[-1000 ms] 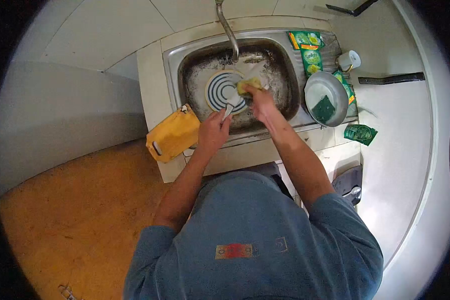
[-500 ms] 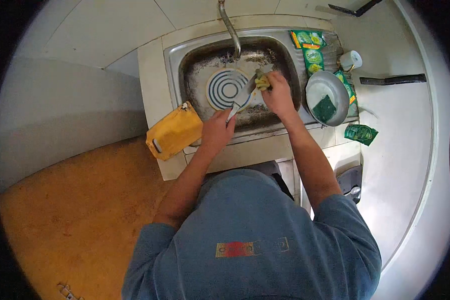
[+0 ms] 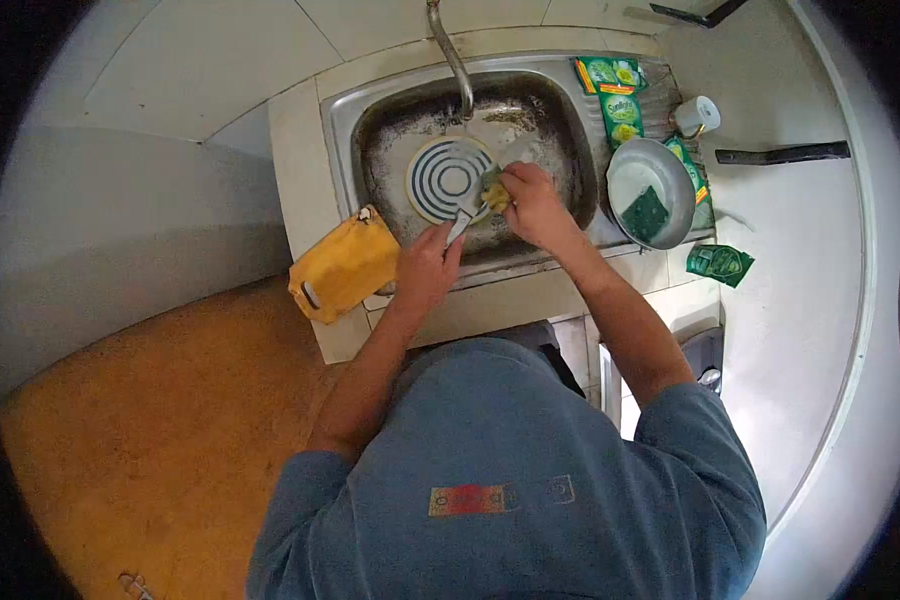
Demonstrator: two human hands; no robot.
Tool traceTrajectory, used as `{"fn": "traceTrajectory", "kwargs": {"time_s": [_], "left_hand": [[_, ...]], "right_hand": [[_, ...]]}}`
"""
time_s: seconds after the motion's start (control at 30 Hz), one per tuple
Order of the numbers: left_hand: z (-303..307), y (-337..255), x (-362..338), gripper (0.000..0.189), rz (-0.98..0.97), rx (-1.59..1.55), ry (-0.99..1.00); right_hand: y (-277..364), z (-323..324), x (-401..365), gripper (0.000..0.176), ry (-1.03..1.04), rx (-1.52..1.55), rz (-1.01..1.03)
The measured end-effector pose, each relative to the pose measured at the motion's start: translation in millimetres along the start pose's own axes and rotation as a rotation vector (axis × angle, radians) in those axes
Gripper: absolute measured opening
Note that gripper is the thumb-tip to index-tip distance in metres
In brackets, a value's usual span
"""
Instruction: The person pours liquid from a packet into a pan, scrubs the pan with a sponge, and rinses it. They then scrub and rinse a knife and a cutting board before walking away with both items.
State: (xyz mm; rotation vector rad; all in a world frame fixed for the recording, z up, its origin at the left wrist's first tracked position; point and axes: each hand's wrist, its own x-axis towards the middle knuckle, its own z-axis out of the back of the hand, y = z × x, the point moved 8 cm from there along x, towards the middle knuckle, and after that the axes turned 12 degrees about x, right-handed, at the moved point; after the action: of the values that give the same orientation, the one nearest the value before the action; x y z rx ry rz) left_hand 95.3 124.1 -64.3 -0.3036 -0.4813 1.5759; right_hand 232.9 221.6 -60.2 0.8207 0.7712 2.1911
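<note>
My left hand (image 3: 428,268) is closed around the handle of a knife (image 3: 459,224), whose blade points up and right over the sink (image 3: 375,160). In my right hand (image 3: 538,208) is a yellow-and-green sponge (image 3: 495,192), pressed against the blade and hiding much of it. Below the knife, a round plate with dark blue rings (image 3: 432,172) lies in the basin. A curved metal faucet (image 3: 457,65) reaches over the basin from the back.
A yellow cutting board (image 3: 345,265) lies at the sink's left front corner. To the right are a grey pan (image 3: 625,165) holding a dark green scouring pad (image 3: 645,213), a white mug (image 3: 697,115), and several green Sunlight packets (image 3: 622,115). Another green packet (image 3: 720,263) lies nearer.
My right hand has moved the sponge down and left along the blade, toward the handle. My left hand keeps its grip on the knife. The view has shifted slightly.
</note>
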Motion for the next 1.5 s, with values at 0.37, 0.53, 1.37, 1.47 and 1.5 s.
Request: {"fn": "traceTrajectory", "kwargs": {"time_s": [0.37,0.53,1.37,1.47,1.5], "left_hand": [[2.0,0.3,-3.2,0.028,-0.045,0.035,-0.028],[7.4,-3.9,-4.1,0.027,-0.094,0.041,-0.063],[10.7,-4.2,-1.2,0.024,-0.078,0.018,-0.083],[9.5,-3.9,-1.3,0.028,-0.101,0.084,-0.066],[6.6,-0.5,-2.3,0.028,-0.086,0.095,-0.058]], "right_hand": [[-17.1,25.8,7.8,0.032,-0.092,-0.077,-0.051],[-4.6,16.7,0.9,0.032,-0.044,-0.086,0.065],[-30.9,22.2,6.1,0.035,-0.027,-0.068,-0.045],[-40.5,25.3,7.5,0.034,-0.070,-0.100,-0.088],[-37.4,19.8,8.5,0.034,-0.048,-0.093,-0.028]]}}
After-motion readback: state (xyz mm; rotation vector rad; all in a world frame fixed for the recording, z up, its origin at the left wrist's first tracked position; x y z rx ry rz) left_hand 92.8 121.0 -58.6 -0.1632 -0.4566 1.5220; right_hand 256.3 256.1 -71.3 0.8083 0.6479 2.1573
